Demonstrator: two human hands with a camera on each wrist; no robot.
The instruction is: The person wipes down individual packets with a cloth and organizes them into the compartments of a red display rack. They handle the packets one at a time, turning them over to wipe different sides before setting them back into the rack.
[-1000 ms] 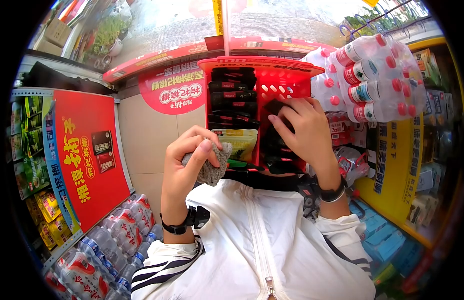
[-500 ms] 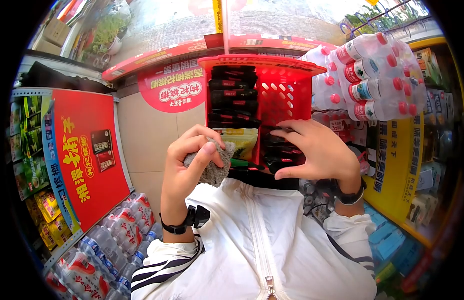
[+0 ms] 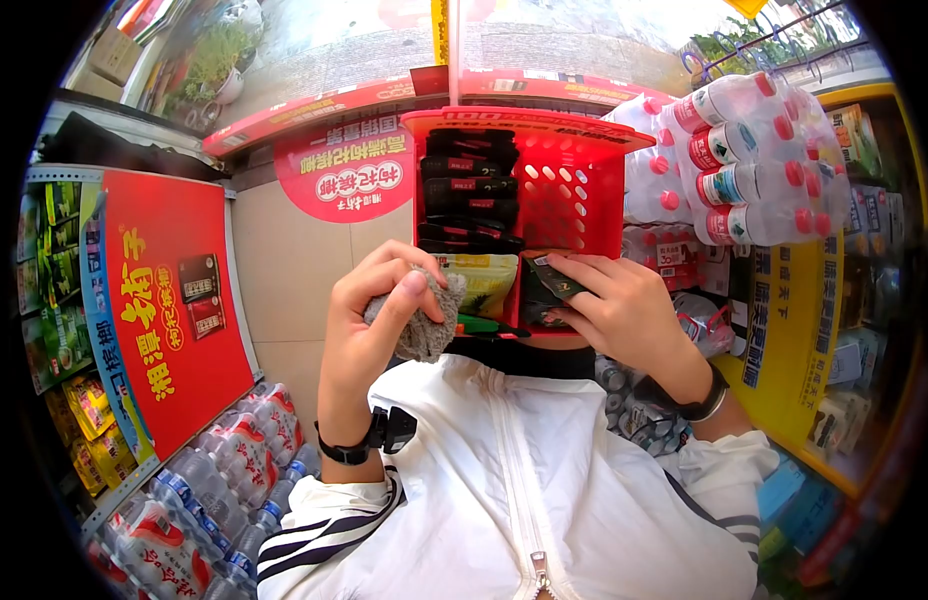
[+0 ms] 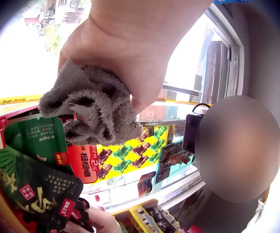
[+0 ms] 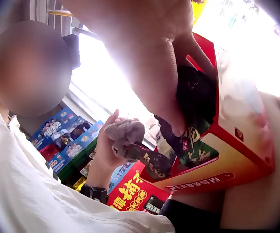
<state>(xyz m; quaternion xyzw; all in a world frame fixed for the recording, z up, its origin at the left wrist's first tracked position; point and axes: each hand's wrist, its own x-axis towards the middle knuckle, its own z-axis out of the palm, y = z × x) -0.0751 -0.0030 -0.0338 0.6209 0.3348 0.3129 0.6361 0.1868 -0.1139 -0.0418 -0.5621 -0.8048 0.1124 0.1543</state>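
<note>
A grey fluffy cloth (image 3: 430, 335) is bunched in my left hand (image 3: 359, 315), its fingers curled round it, close beside a red box (image 3: 606, 185). In the left wrist view the cloth (image 4: 98, 107) hangs from the hand near green and black packets (image 4: 38, 189). Over the near end of the box's right compartment, my right hand (image 3: 632, 312) pinches a dark packet (image 3: 552, 278) between thumb and fingers. The left compartment holds a row of black packets (image 3: 469, 188) and a yellow-green packet (image 3: 484, 282) at the near end.
Wrapped packs of red-capped water bottles (image 3: 734, 165) are stacked right of the box. On the left stand a red sign panel (image 3: 174, 310), a rack of snack bags (image 3: 62, 320) and more bottle packs (image 3: 254, 440). A glass front (image 3: 354, 50) lies beyond the box.
My right hand moved from a dark packet at mid-compartment, spread its fingers nearer my body, then took hold of a packet at the near end. The left hand kept the cloth in place.
</note>
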